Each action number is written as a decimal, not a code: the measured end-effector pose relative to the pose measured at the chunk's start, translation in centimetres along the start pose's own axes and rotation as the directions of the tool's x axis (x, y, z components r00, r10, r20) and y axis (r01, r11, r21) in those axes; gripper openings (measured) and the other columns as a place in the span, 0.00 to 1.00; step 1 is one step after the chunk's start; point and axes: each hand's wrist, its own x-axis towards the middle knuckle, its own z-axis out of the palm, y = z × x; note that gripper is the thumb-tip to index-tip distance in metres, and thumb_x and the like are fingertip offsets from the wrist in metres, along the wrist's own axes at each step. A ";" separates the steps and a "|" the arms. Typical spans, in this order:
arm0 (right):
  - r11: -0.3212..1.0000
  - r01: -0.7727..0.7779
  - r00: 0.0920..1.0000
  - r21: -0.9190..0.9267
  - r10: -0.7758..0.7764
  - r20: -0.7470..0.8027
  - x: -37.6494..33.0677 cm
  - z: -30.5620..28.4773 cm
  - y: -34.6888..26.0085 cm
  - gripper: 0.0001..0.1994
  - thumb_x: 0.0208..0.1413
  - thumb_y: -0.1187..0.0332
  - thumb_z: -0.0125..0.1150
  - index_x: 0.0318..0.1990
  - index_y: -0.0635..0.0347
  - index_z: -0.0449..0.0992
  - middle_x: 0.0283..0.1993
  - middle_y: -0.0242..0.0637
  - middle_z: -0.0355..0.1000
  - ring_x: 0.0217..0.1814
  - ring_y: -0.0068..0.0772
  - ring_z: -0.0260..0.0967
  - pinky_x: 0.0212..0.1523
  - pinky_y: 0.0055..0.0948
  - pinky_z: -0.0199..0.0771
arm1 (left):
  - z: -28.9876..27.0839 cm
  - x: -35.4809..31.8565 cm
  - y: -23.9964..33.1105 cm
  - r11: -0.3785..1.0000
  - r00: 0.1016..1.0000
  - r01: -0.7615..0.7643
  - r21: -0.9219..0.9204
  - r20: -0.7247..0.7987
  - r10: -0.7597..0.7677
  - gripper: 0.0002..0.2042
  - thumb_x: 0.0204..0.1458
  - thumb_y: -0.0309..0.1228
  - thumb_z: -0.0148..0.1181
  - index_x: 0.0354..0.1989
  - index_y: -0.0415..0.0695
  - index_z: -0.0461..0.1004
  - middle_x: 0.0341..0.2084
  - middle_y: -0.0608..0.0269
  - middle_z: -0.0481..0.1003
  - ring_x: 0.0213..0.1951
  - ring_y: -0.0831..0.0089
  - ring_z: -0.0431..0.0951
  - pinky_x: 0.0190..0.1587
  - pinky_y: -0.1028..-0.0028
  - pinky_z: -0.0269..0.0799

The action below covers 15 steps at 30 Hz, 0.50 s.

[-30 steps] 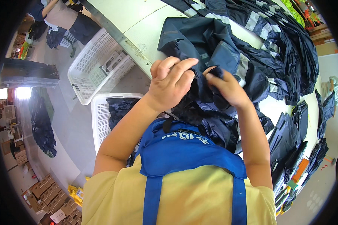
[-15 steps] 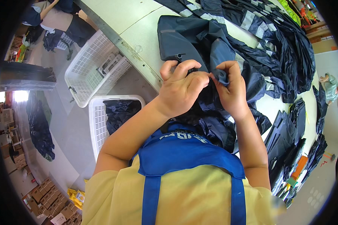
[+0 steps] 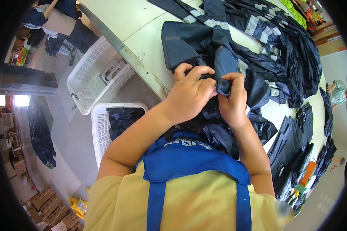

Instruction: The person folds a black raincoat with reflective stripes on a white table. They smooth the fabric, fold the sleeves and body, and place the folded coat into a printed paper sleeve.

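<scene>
A dark navy rain garment (image 3: 181, 44) with a shiny coated surface lies bunched on the table in front of me. My right hand (image 3: 233, 101) pinches a small folded edge of it between thumb and index finger. Right beside it, my left hand (image 3: 192, 92) is closed at the same edge, its thumb and fingertips meeting the fold, while the other fingers stay curled. A short dark tab or zip end shows just above the left fingers. What lies under the left fingertips is partly hidden.
The pale table (image 3: 137, 36) has a metal edge on the left. Navy garments with silver reflective bands (image 3: 254, 25) are heaped at the far right, with folded dark packs (image 3: 283, 142) nearer. Two white crates (image 3: 96, 65) stand on the left floor. Other people are at upper left and far right.
Both hands have shifted slightly nearer to me with the fabric. The right hand's fold now sits closer to the left fingertips, and the garment has slid a little.
</scene>
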 end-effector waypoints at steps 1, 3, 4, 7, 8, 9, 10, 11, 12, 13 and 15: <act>1.000 -0.001 0.999 -0.018 0.001 -0.044 -0.2 0.3 0.3 0.18 0.42 0.85 0.58 0.42 0.63 0.63 0.37 0.49 0.69 0.36 0.56 0.72 0.36 0.39 0.72 | -0.1 0.2 0.2 0.999 0.998 0.008 -0.034 0.056 -0.006 0.06 0.46 0.29 0.61 0.30 0.44 0.71 0.31 0.67 0.75 0.49 0.68 0.71 0.50 0.57 0.52; 0.999 -0.035 0.992 -0.006 0.034 -0.117 -0.4 0.7 0.3 0.17 0.42 0.83 0.60 0.40 0.63 0.63 0.37 0.49 0.69 0.35 0.55 0.71 0.35 0.39 0.72 | 0.1 -0.3 0.5 0.999 0.990 0.026 -0.038 0.143 -0.021 0.09 0.44 0.28 0.63 0.34 0.44 0.72 0.36 0.64 0.75 0.52 0.64 0.68 0.51 0.56 0.53; 0.998 -0.062 0.990 -0.019 0.060 -0.126 -0.7 1.0 0.4 0.17 0.42 0.83 0.59 0.40 0.63 0.63 0.35 0.49 0.69 0.35 0.54 0.72 0.35 0.39 0.72 | 0.2 -0.6 0.5 0.998 0.985 0.051 -0.035 0.166 -0.045 0.09 0.44 0.28 0.62 0.34 0.45 0.72 0.36 0.65 0.75 0.54 0.63 0.67 0.52 0.56 0.52; 0.995 -0.099 0.988 0.034 0.102 -0.113 -1.6 1.6 0.9 0.16 0.43 0.83 0.59 0.40 0.63 0.63 0.34 0.48 0.70 0.34 0.53 0.72 0.35 0.37 0.72 | -0.1 -1.3 -0.5 0.986 0.955 0.070 -0.150 0.295 -0.022 0.08 0.47 0.31 0.62 0.34 0.46 0.72 0.35 0.65 0.75 0.56 0.63 0.65 0.54 0.56 0.51; 0.991 -0.112 0.988 0.070 0.119 -0.102 -1.5 1.3 0.7 0.16 0.43 0.83 0.58 0.40 0.63 0.63 0.34 0.48 0.70 0.34 0.52 0.72 0.35 0.36 0.72 | -0.5 -1.0 -1.0 0.971 0.942 0.088 -0.223 0.337 -0.008 0.08 0.47 0.32 0.63 0.34 0.46 0.72 0.36 0.65 0.74 0.56 0.63 0.65 0.54 0.56 0.50; 0.992 -0.074 0.996 0.099 0.079 -0.050 -1.4 0.5 0.5 0.15 0.44 0.83 0.58 0.39 0.63 0.64 0.33 0.47 0.70 0.33 0.47 0.72 0.35 0.33 0.71 | -0.6 -0.9 -1.0 0.927 0.945 0.215 -0.309 0.305 -0.118 0.09 0.46 0.33 0.65 0.32 0.47 0.71 0.37 0.65 0.73 0.55 0.63 0.66 0.55 0.56 0.51; 0.967 -0.118 0.992 0.228 0.107 0.063 -1.1 0.2 0.6 0.14 0.45 0.83 0.59 0.39 0.63 0.64 0.33 0.46 0.69 0.33 0.43 0.72 0.35 0.31 0.71 | -0.8 -0.7 -1.4 0.923 0.935 0.260 -0.284 0.313 -0.167 0.11 0.43 0.31 0.66 0.32 0.47 0.70 0.36 0.66 0.72 0.52 0.64 0.68 0.55 0.57 0.51; 0.926 -0.197 0.970 0.321 0.138 0.199 -1.0 -0.4 1.0 0.15 0.45 0.82 0.60 0.40 0.63 0.65 0.33 0.43 0.69 0.33 0.37 0.71 0.36 0.29 0.70 | -0.8 -0.8 -1.3 0.951 0.942 0.221 -0.216 0.299 -0.151 0.11 0.43 0.30 0.67 0.32 0.48 0.70 0.34 0.67 0.71 0.49 0.65 0.69 0.55 0.57 0.51; 0.950 -0.167 0.961 0.263 0.097 0.260 -0.7 -1.0 1.1 0.16 0.45 0.80 0.63 0.40 0.63 0.65 0.33 0.41 0.70 0.33 0.33 0.70 0.35 0.27 0.69 | -1.0 -0.8 -1.1 0.972 0.949 0.183 -0.145 0.284 -0.136 0.11 0.42 0.29 0.67 0.31 0.48 0.70 0.33 0.67 0.71 0.47 0.66 0.69 0.55 0.58 0.52; 0.942 -0.199 0.948 0.272 0.114 0.296 -0.7 -1.3 1.1 0.16 0.45 0.79 0.64 0.41 0.63 0.65 0.33 0.40 0.70 0.33 0.33 0.70 0.36 0.27 0.69 | -0.9 -0.9 -1.1 0.977 0.955 0.167 -0.132 0.267 -0.127 0.11 0.41 0.29 0.67 0.31 0.48 0.70 0.33 0.67 0.71 0.45 0.67 0.70 0.55 0.58 0.52; 0.938 -0.252 0.936 0.236 0.175 0.304 -1.2 -2.2 1.1 0.17 0.45 0.78 0.66 0.41 0.62 0.65 0.33 0.40 0.70 0.33 0.33 0.71 0.36 0.27 0.69 | -0.3 -0.9 -0.8 0.959 0.951 0.218 -0.182 0.259 -0.167 0.10 0.42 0.29 0.67 0.31 0.48 0.72 0.32 0.68 0.71 0.42 0.69 0.71 0.53 0.60 0.53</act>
